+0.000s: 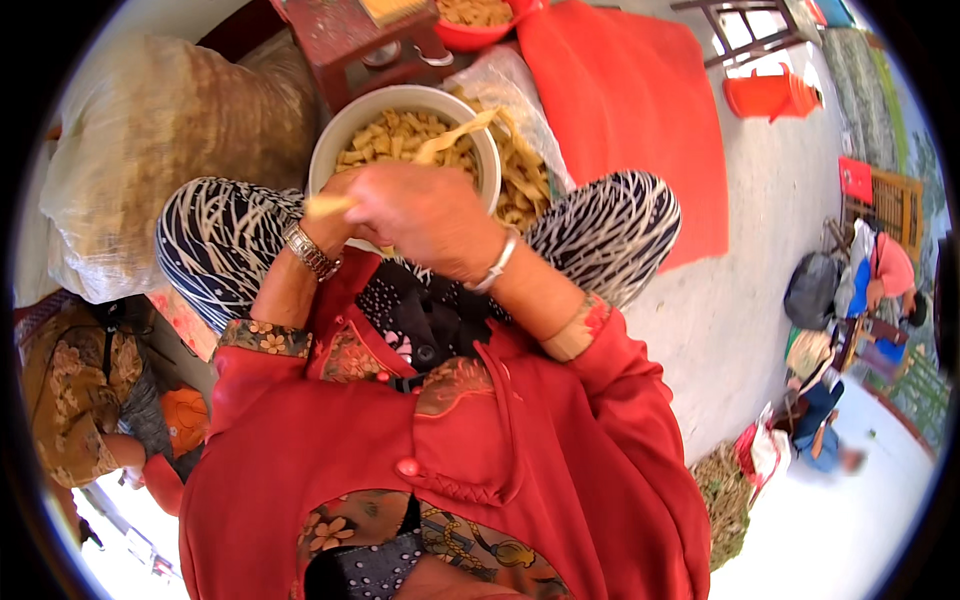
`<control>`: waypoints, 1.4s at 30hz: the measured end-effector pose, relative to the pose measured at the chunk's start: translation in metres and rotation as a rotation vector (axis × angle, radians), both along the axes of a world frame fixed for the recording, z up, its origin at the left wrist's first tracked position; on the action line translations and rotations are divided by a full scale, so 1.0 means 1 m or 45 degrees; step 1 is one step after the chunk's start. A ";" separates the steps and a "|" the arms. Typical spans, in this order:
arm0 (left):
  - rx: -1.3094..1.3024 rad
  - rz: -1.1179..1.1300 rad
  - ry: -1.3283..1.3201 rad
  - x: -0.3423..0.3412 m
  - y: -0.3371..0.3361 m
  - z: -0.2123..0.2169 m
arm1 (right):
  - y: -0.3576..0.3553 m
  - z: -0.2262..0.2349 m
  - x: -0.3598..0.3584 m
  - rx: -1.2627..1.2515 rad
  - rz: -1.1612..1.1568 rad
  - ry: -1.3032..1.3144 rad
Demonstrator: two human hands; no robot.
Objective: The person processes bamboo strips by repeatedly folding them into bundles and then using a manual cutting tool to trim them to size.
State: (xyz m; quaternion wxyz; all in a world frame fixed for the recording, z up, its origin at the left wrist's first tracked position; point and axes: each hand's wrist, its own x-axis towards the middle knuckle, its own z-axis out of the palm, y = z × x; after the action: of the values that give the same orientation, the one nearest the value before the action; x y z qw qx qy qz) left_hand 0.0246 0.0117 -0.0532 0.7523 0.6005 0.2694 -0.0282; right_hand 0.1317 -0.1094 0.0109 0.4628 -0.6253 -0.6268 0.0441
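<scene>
From up here I cannot see my fingers properly: the right hand [425, 215] lies back-up over the near rim of the white bowl [400, 140], its fingertips curled under and out of sight, so I cannot tell how tightly it is closed; a long pale yellow strip [455, 135] runs up and away from it over the bowl, and its lower end vanishes under that hand. The left hand [335, 215] is mostly covered by the right one, and only a thumb-side edge shows, pressed together on a short pale yellow piece [328, 206] that pokes out to the left of the grip. Just beyond both hands the bowl is round, smooth and glossy, heaped with small tan, matte cut bits whose exact kind I cannot make out. To the right of the grip a crinkled clear plastic bag [520, 120] holds more pale strips, partly hidden behind the bowl. Farther out sits a red bowl [480, 30], cut off by the top edge. A metal link watch [310, 250] bands the left wrist, a thin silver bracelet [497, 262] the right. A coarse woven sack [150, 150] bulges to the left
</scene>
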 end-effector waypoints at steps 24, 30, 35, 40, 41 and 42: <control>1.678 0.045 -0.566 -0.020 -0.051 0.119 | -0.027 0.008 -0.018 0.009 -0.098 0.939; 1.048 0.113 -0.365 -0.032 -0.047 0.097 | -0.038 0.008 -0.013 -0.173 -0.037 0.751; -0.264 0.311 -0.522 -0.020 -0.053 0.103 | -0.049 0.021 -0.015 0.051 -0.085 0.727; -0.260 0.108 -0.521 -0.025 -0.044 0.091 | -0.051 0.011 -0.008 -0.129 0.072 0.900; -0.037 0.126 -0.520 -0.024 -0.046 0.091 | -0.052 0.008 -0.009 -0.175 0.074 0.992; 0.184 0.144 -0.516 -0.020 -0.053 0.093 | -0.053 0.004 -0.010 -0.223 0.076 1.083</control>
State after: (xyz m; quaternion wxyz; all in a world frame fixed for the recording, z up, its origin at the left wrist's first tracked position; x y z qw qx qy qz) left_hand 0.0044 -0.0411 0.0396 0.7465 0.6302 0.1473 0.1547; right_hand 0.1213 -0.1628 0.0149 0.6235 -0.5700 -0.3920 0.3643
